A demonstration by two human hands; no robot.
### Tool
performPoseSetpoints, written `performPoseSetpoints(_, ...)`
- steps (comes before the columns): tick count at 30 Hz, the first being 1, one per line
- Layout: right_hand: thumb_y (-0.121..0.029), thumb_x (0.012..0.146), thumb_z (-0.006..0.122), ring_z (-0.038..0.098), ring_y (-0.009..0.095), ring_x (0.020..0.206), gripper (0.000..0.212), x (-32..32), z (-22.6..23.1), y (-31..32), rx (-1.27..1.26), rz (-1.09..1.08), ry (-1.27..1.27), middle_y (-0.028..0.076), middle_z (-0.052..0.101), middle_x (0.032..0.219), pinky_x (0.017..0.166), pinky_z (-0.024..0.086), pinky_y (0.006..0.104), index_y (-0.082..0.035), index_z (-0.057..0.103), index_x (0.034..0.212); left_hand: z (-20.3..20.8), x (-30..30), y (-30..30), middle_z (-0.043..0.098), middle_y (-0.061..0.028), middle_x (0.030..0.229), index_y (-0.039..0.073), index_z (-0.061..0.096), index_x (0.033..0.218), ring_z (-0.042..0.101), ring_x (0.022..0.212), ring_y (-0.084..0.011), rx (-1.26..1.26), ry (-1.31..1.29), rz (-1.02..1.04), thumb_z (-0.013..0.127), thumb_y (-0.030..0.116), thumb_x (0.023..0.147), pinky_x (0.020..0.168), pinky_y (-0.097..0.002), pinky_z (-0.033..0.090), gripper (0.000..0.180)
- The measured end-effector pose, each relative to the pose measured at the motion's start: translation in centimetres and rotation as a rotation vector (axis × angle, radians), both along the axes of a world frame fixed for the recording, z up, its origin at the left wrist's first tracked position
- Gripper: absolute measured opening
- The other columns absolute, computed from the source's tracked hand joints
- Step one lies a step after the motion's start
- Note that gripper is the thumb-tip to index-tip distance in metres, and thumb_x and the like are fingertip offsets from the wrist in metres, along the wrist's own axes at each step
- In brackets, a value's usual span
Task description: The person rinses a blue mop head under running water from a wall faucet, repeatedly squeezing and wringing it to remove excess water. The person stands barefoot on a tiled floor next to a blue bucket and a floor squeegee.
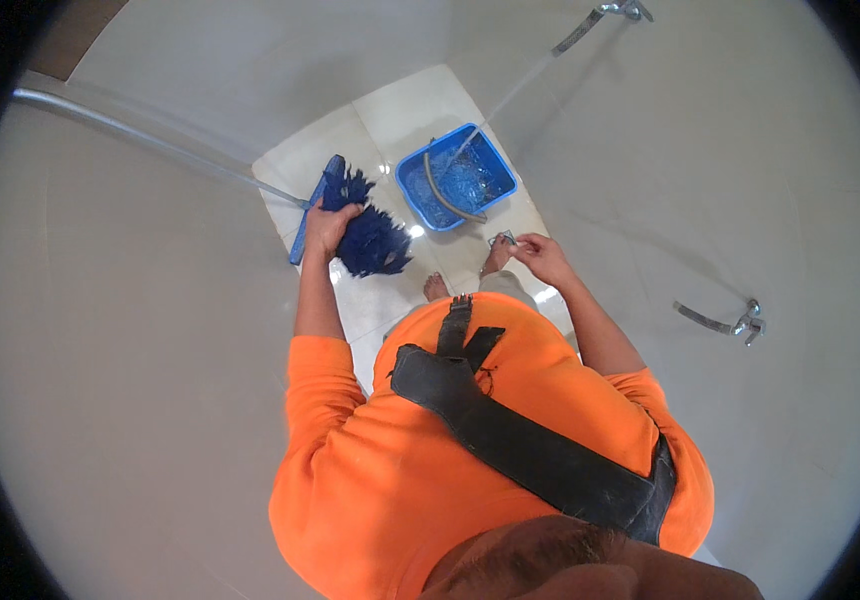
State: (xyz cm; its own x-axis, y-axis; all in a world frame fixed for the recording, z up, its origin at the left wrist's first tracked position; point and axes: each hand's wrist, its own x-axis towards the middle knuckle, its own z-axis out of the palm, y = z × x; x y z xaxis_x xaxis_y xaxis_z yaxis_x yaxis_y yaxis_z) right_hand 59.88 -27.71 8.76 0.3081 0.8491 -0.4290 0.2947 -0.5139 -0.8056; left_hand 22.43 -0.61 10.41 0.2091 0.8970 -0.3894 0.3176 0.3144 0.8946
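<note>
My left hand (327,228) is closed on a shaggy dark blue mop head (372,238), beside a long blue bar (300,236) with a silver pole (150,134) joined to it. Whether the mop head is fixed to that bar, I cannot tell. My right hand (544,258) pinches a small flat packet-like piece (502,239) between its fingertips, just in front of my foot. Ahead of my feet a blue bucket (505,192) stands on the tiles, its grey handle (437,187) lying across the opening. A thin stream of water falls into it and churns the water inside.
Water comes from a chrome tap (590,28) with a short spout at the upper right. Another chrome tap (740,322) sticks out from the right wall. Pale walls (120,330) enclose the wet white tile floor (412,100). The pole reaches to the far left.
</note>
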Motion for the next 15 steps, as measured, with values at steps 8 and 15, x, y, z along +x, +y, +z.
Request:
performPoseSetpoints(8,-0.046,0.067,0.092,0.035,0.031,0.146,0.126,-8.2,10.8,8.7,0.199,0.361,-0.096,0.022,0.038,0.155,0.121,0.029,0.0403,-0.006,0.017,0.159,8.7,6.3,-2.2,0.073,-0.012,0.1,0.002,0.069,0.109,0.072,0.092,-0.027,-0.459,-0.66,0.103,0.076,0.024,0.085,0.087,-0.0403,0.058,0.033)
performPoseSetpoints(15,-0.011,0.073,0.09,0.059,0.013,0.111,0.077,-9.5,12.2,9.1,0.242,0.295,0.419,0.003,0.065,0.122,0.104,0.045,0.0304,-0.001,0.051,0.138,9.1,7.2,-6.0,0.065,-0.0156,0.127,0.002,0.052,0.14,0.064,0.116,-0.0311,-0.445,-1.17,0.067,0.062,0.052,0.094,0.105,-0.0462,0.048,0.068)
